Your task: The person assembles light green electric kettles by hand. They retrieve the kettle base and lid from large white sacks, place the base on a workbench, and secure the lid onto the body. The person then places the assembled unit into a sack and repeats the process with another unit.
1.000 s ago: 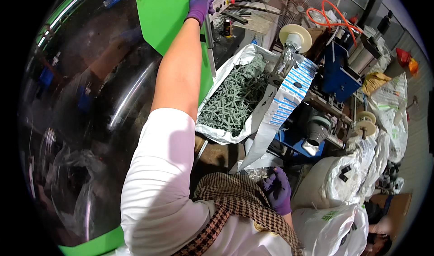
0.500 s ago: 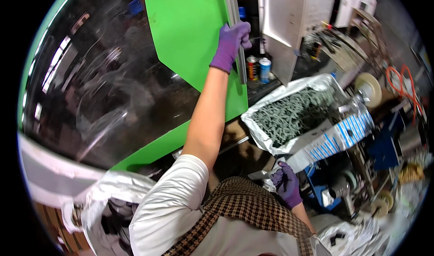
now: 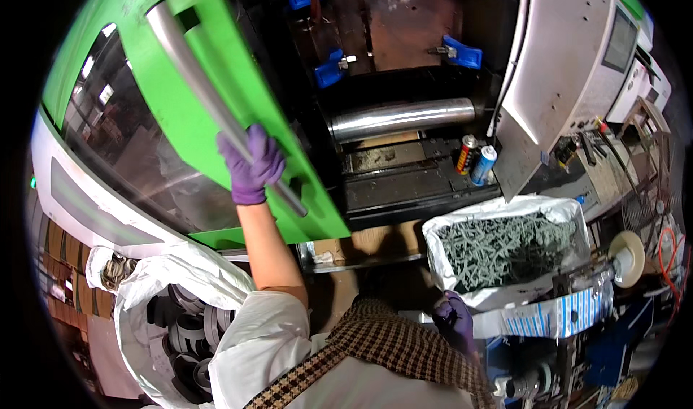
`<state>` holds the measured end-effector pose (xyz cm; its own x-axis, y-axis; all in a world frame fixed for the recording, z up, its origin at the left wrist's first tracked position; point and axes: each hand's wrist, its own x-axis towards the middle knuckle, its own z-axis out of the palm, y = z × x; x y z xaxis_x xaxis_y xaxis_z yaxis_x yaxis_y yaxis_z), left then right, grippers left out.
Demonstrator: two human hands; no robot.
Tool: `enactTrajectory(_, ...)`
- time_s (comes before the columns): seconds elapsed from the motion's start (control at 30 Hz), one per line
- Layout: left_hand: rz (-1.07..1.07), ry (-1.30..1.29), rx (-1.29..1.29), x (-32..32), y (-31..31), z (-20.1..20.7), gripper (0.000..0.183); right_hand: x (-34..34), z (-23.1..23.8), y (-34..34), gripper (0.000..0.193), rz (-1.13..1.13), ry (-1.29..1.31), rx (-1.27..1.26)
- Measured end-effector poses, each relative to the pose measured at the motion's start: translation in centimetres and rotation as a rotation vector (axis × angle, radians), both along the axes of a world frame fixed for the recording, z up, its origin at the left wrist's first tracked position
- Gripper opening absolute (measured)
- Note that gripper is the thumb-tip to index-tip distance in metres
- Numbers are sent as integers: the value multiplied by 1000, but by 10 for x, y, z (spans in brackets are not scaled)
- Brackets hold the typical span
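Fingers of your left hand (image 3: 251, 166) wrap the handle (image 3: 203, 83) of the green door (image 3: 170, 109) at your left; it has moved farther aside, exposing the cavity (image 3: 404, 23) and steel bar (image 3: 404, 119). Your right hand (image 3: 455, 319) curls near the strip (image 3: 530, 321); whether its fingers pinch anything, I can't tell.

The machine door (image 3: 234, 70) is bright green, its handle (image 3: 196, 77) silver, the left hand (image 3: 251, 166) purple-gloved. Right of the door: a reddish can (image 3: 466, 155), a blue can (image 3: 484, 166), grey-green strips (image 3: 505, 246), and the shadowed right hand (image 3: 455, 319), probably purple-gloved too. Below the door, a brown-and-black checked apron (image 3: 404, 337).
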<state>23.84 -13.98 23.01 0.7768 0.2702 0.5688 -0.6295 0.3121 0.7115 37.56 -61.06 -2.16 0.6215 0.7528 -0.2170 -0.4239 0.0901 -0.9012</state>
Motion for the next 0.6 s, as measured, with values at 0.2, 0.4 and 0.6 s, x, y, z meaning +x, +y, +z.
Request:
enactTrajectory(0.2,-215,-286,66,-61,55,1,60,36,-20,64,23,-258,663,142)
enactTrajectory(0.4,-71,-367,219,-108,99,-12,50,85,-35,168,44,30,-524,-220)
enactTrajectory(0.6,-502,-349,418,-99,146,8,43,149,47,365,18,92,5,162)
